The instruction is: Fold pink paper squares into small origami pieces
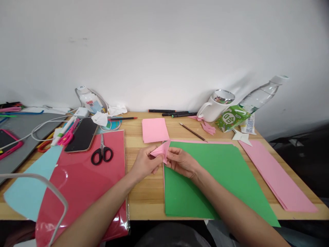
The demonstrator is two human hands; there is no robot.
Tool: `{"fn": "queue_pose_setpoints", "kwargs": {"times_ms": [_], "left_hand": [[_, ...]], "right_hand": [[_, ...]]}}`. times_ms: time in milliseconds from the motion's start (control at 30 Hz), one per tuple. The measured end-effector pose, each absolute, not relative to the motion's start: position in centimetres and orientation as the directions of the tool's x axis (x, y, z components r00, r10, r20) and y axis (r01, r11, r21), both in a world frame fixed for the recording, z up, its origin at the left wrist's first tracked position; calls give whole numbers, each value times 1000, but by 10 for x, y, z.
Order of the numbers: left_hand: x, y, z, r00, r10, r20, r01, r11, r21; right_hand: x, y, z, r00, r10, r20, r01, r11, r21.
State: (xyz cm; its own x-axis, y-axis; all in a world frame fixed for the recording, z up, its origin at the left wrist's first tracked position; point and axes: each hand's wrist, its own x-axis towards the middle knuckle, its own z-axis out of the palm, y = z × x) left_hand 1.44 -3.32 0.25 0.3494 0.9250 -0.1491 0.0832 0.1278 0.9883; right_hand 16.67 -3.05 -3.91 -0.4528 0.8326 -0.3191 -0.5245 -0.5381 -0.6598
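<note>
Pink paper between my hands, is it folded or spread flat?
Folded: the pink paper shows pointed flaps, pinched by the left hand and right hand.

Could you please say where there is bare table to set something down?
Bare wood shows between the red pack and the green sheet, near the front edge; a narrower strip separates the green sheet from the long pink paper. Crowded: back right, around the mug and clear bottle; left, around the black phone and charger.

Pink paper [161,150], folded into pointed flaps, is held above the bench [146,200] between the left hand [144,162] and right hand [183,162], one tip angled upper-right.
</note>
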Motion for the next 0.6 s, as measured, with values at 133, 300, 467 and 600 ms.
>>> {"fn": "queue_pose_setpoints", "kwargs": {"times_ms": [133, 300, 467, 600], "left_hand": [[14, -35, 2, 356, 924, -141, 97, 114, 989], [14, -34, 0, 355, 928, -117, 92, 90, 992], [16, -31, -7, 393, 907, -149, 18, 154, 988], [19, -31, -11, 471, 861, -193, 29, 204, 979]], "right_hand": [[167, -31, -36, -436, 839, -325, -502, -526, -686], [165, -32, -32, -387, 879, -278, -503, -454, -735], [161, -32, -30, -326, 917, -229, -540, -380, -751], [158, -34, -28, -253, 945, -209, -543, -318, -777]]}}
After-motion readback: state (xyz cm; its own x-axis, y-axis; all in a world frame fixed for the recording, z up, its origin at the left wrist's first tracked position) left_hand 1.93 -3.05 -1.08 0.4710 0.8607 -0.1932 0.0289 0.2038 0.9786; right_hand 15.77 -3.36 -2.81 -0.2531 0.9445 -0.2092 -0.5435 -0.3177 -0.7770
